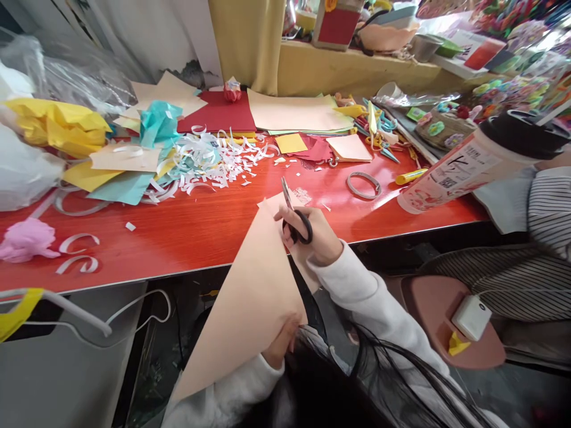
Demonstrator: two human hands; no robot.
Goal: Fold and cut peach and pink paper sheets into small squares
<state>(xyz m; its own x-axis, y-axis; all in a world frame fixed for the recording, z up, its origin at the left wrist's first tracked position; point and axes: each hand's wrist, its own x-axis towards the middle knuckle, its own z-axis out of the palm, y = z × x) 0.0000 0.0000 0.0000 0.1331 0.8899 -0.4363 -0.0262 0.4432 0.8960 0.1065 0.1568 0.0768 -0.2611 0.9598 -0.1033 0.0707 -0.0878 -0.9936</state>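
Note:
My right hand (314,238) grips black-handled scissors (294,217), whose blades point up and away along the right edge of a large peach sheet of paper (250,297). My left hand (281,345) holds that sheet at its lower edge, fingers mostly hidden behind it. The sheet stands tilted over the front edge of the red table (200,229). A narrow strip of the same paper hangs under my right hand.
White and teal paper scraps (205,160) litter the table's middle. Coloured sheets lie at the back, yellow and teal paper at the left, a pink paper flower (27,239) at the front left. A metal ring (363,184), a tilted cup (473,163) and a striped-sleeved person (548,208) are at the right.

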